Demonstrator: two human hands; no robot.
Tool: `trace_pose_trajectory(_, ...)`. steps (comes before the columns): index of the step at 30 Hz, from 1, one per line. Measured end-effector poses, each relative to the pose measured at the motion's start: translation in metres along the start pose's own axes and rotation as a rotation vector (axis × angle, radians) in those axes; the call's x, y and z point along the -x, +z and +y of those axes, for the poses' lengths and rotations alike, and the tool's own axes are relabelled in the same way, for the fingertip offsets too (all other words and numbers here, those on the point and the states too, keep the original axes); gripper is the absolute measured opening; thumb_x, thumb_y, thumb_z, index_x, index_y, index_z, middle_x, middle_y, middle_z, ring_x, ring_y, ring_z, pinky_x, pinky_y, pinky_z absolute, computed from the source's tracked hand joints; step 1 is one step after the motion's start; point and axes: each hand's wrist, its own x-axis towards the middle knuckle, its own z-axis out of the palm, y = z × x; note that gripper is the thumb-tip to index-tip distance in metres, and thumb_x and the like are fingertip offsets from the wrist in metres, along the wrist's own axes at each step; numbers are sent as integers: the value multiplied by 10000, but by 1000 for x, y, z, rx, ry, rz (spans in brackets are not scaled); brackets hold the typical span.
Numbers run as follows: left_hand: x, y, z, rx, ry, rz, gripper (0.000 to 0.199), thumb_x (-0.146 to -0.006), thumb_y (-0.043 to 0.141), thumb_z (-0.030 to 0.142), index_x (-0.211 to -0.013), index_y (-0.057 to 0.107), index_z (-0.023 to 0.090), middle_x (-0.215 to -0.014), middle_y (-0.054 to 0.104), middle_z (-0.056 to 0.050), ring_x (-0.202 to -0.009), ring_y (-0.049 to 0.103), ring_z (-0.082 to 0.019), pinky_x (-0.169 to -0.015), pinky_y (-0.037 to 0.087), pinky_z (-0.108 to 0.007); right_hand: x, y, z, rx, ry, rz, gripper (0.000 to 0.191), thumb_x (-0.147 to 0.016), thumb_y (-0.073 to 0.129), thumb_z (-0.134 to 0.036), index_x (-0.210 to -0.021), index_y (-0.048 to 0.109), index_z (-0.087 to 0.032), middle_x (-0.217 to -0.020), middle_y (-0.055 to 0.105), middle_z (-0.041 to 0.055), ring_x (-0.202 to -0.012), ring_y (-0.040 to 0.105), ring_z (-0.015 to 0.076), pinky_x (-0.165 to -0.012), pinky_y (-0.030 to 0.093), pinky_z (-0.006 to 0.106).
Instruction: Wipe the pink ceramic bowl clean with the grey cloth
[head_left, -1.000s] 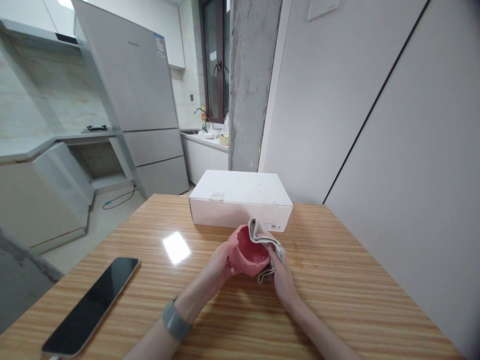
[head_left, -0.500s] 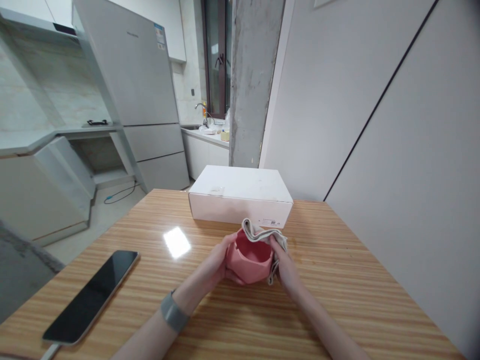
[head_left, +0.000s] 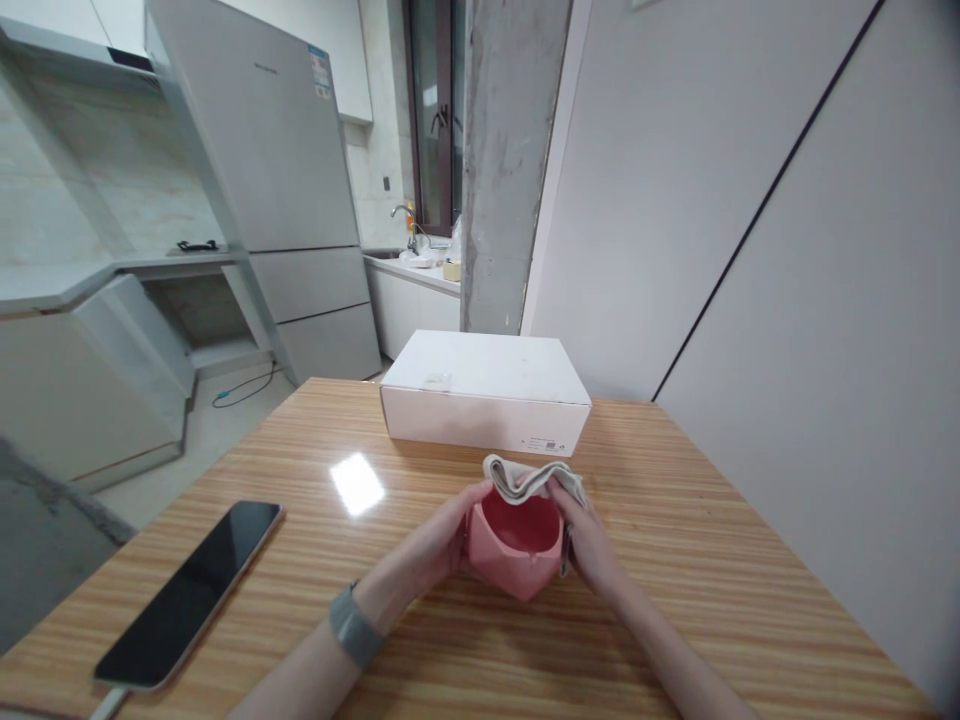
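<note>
A pink faceted pot (head_left: pixel 517 560) is held above the wooden table, its wide opening tipped up toward me. My left hand (head_left: pixel 457 530) grips the pot's left side, thumb at the rim. My right hand (head_left: pixel 577 525) is closed on a folded light-grey cloth (head_left: pixel 525 478), pressed against the pot's right and far rim. Part of the cloth hangs down beside the pot's right wall. The fingers of both hands are partly hidden behind the pot and cloth.
A white cardboard box (head_left: pixel 484 400) stands on the wooden table (head_left: pixel 720 600) just beyond the pot. At the left lies a black-screened phone (head_left: pixel 187 600) with a white cable. A fridge (head_left: pixel 277 180), a sink counter and a concrete pillar (head_left: pixel 502 170) are behind.
The pot has turned in my hands and come slightly lower and to the right. My right hand and the cloth have moved along with it, the cloth now lying more across the far rim.
</note>
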Motion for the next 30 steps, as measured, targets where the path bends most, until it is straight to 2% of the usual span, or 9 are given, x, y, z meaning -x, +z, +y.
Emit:
trace_pose_trajectory(6, -7, 1, -3, 70, 87, 115, 471, -808, 592, 510, -1120, 653, 162, -1080, 719, -91, -886, 686, -234, -645, 551, -290, 4, 6, -3, 38, -57, 5, 412, -717, 668, -590, -940, 726, -248, -1054, 737, 48, -1095, 613, 306, -1013, 422, 475)
trace_pose_trajectory(10, -8, 4, -6, 104, 151, 184, 390, -824, 604, 409, -1076, 653, 116, -996, 736, -120, -821, 697, -221, -652, 565, -297, 9, 8, 3, 117, -197, 36, 367, -803, 602, -533, -1012, 689, -244, -1104, 709, 61, -1139, 581, 289, -1046, 399, 463)
trace_pose_trajectory(12, -6, 8, -6, 119, 219, 150, 364, -828, 609, 356, -1077, 645, 92, -988, 733, -135, -837, 694, -222, -719, 569, -323, 11, 10, 5, 137, -307, -4, 351, -840, 568, -496, -1056, 669, -238, -1164, 679, 65, -1203, 535, 273, -1089, 354, 454)
trace_pose_trajectory(14, -4, 10, -4, 130, 276, 84, 352, -829, 616, 321, -1100, 634, 98, -1019, 724, -128, -884, 684, -214, -781, 559, -328, 13, 11, 5, 117, -348, -9, 333, -846, 571, -471, -1062, 669, -238, -1183, 667, 59, -1237, 507, 262, -1113, 324, 443)
trace_pose_trajectory(16, -1, 9, -1, 100, 246, 31, 381, -849, 584, 393, -1102, 640, 113, -996, 724, -113, -840, 685, -193, -737, 563, -296, 13, 11, 2, 84, -315, 41, 310, -846, 578, -460, -1045, 681, -247, -1144, 688, 49, -1223, 523, 262, -1102, 340, 443)
trace_pose_trajectory(18, 1, 5, 2, 38, 154, 7, 494, -864, 504, 532, -1079, 658, 115, -915, 728, -104, -710, 677, -163, -602, 554, -246, 12, 10, 0, 32, -243, 95, 293, -835, 591, -471, -1002, 702, -256, -1085, 715, 37, -1173, 562, 271, -1079, 365, 450)
trace_pose_trajectory(21, 2, -1, 7, -35, 34, 16, 585, -830, 483, 631, -1073, 671, 134, -873, 723, -83, -623, 650, -146, -506, 530, -225, 9, 8, -1, -73, -119, 92, 313, -767, 653, -519, -914, 730, -254, -1024, 738, 29, -1081, 612, 291, -1049, 385, 468)
trace_pose_trajectory(26, -1, -9, 10, -39, 36, 114, 519, -777, 589, 597, -1033, 678, 155, -832, 723, -49, -596, 637, -150, -566, 555, -272, 8, 13, 1, -153, -8, 12, 393, -687, 706, -579, -902, 749, -252, -1013, 748, 25, -1102, 601, 298, -1048, 377, 445)
trace_pose_trajectory(30, -5, -9, 6, 19, 96, 181, 372, -784, 619, 481, -914, 678, 137, -692, 699, -28, -533, 615, -144, -513, 532, -253, 12, 18, -5, -113, -71, 35, 421, -705, 683, -600, -951, 745, -264, -1066, 735, 30, -1133, 583, 284, -1074, 343, 428)
